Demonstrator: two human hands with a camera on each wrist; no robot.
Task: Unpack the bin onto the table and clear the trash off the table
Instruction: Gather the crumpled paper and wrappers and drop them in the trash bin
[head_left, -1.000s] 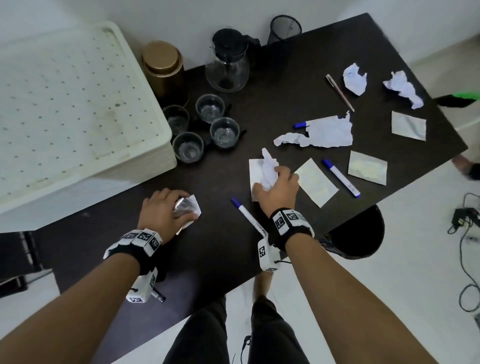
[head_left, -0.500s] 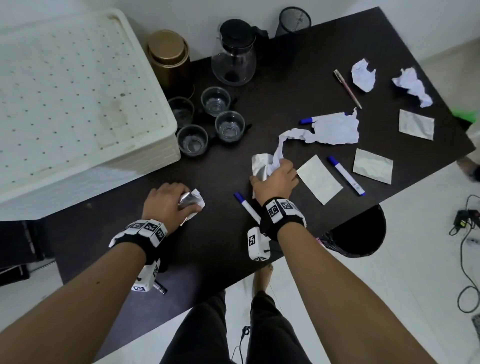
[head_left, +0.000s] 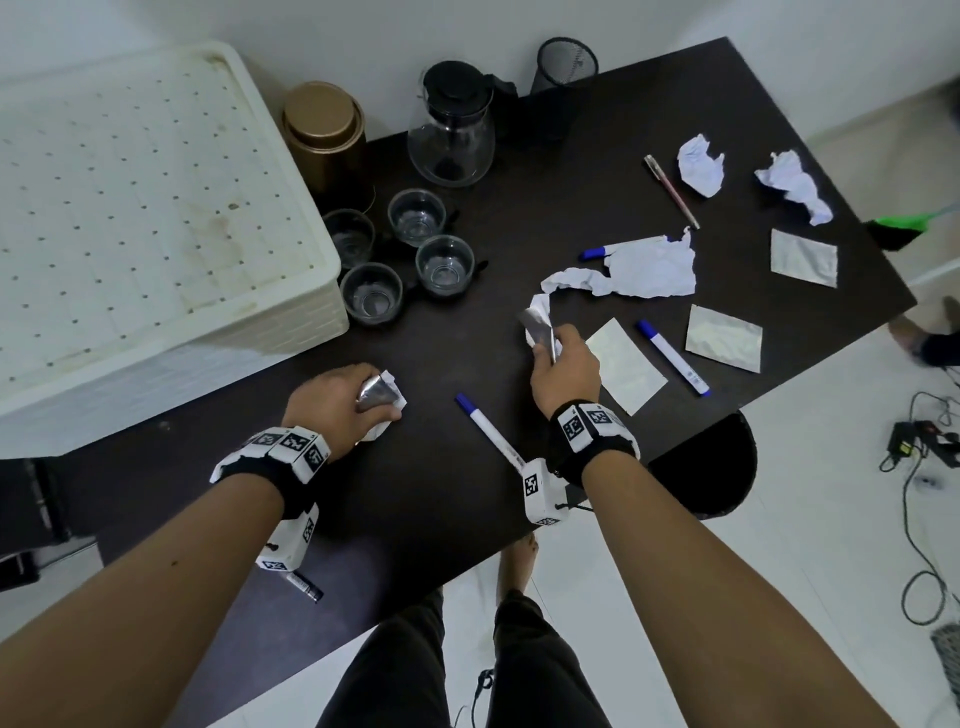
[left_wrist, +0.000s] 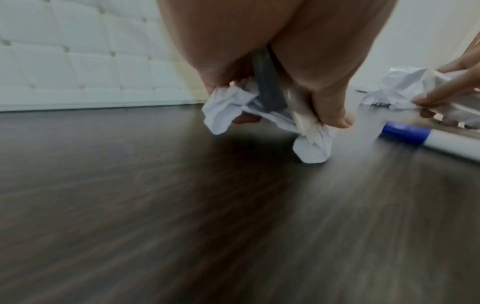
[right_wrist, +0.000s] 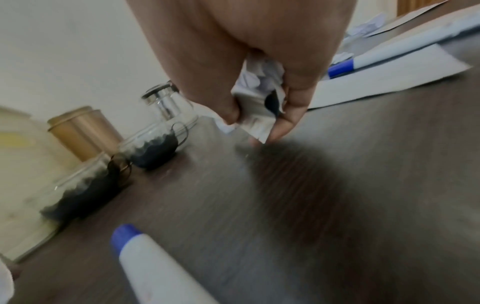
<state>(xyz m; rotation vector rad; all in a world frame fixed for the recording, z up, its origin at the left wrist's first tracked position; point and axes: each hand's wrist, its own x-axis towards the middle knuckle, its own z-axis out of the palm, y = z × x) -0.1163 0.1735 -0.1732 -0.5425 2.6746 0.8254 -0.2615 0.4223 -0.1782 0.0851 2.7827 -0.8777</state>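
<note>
My left hand (head_left: 337, 400) (left_wrist: 272, 98) grips a wad of crumpled white paper and silver foil (head_left: 382, 397) (left_wrist: 259, 115) just above the dark table (head_left: 441, 493). My right hand (head_left: 563, 364) (right_wrist: 259, 107) pinches a silver foil wrapper with crumpled paper (head_left: 540, 325) (right_wrist: 257, 115), lifted a little off the table. A long torn white paper (head_left: 639, 270) lies behind it, its twisted end close to my right hand; whether they are joined I cannot tell. Two crumpled paper balls (head_left: 701, 166) (head_left: 792, 184) and several flat foil sachets (head_left: 724, 338) (head_left: 802, 257) (head_left: 626, 366) lie to the right.
A large white bin (head_left: 140, 223) fills the left. By it stand a bronze canister (head_left: 324, 135), a glass carafe (head_left: 452, 135), several glass cups (head_left: 444, 265) and a mesh pen cup (head_left: 566, 62). Blue-capped markers (head_left: 488, 431) (head_left: 672, 356) (head_left: 597, 253) and a pen (head_left: 672, 192) lie about. A black trash can (head_left: 706, 467) stands below the table's right edge.
My right hand has gathered the foil wrapper and paper off the table and lifted them. My left hand keeps gripping its wad in about the same place.
</note>
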